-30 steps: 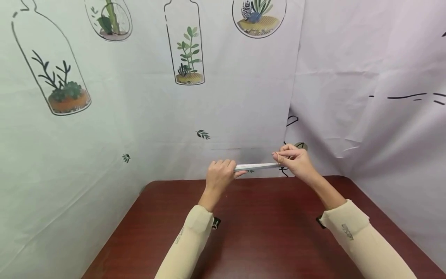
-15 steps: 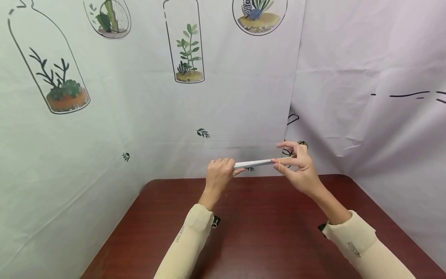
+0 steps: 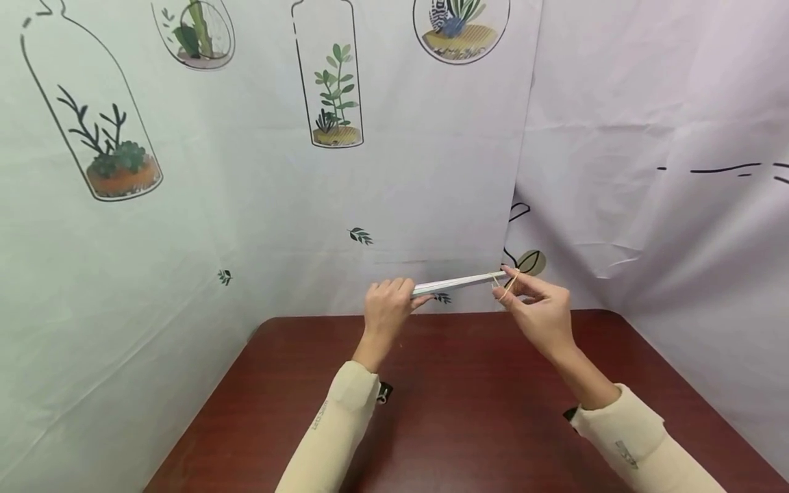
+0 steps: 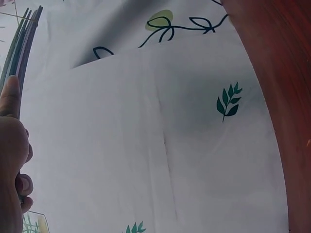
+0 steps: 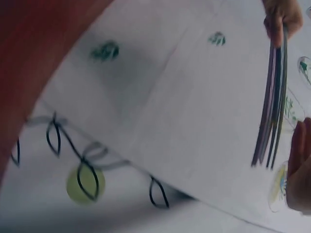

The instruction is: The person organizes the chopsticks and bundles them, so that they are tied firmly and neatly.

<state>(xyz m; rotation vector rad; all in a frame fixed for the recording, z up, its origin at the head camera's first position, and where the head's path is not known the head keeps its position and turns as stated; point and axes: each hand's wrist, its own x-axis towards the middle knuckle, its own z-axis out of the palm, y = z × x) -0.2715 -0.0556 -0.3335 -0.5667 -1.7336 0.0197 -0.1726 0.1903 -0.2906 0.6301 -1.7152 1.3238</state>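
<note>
A bundle of several long thin sticks (image 3: 459,282) is held out above the table, its right end slightly raised. My left hand (image 3: 390,307) grips the near end; in the left wrist view, one finger lies along the sticks (image 4: 24,53), which look dark, teal and purplish. A thin tan rubber band (image 3: 513,284) loops at the bundle's right end. My right hand (image 3: 545,311) stretches that band between thumb and index fingertips, beside the stick ends. In the right wrist view the ends of the sticks (image 5: 274,97) fan slightly apart, near the right hand (image 5: 302,170).
Below both hands lies a dark red-brown table (image 3: 456,411) with rounded far corners. A white cloth backdrop (image 3: 419,192) printed with plants in jars hangs behind it and along the sides.
My right hand has shifted slightly right and turned, going from pinching the band at the stick ends to pulling its loop wide on thumb and index finger. The left hand stays almost still.
</note>
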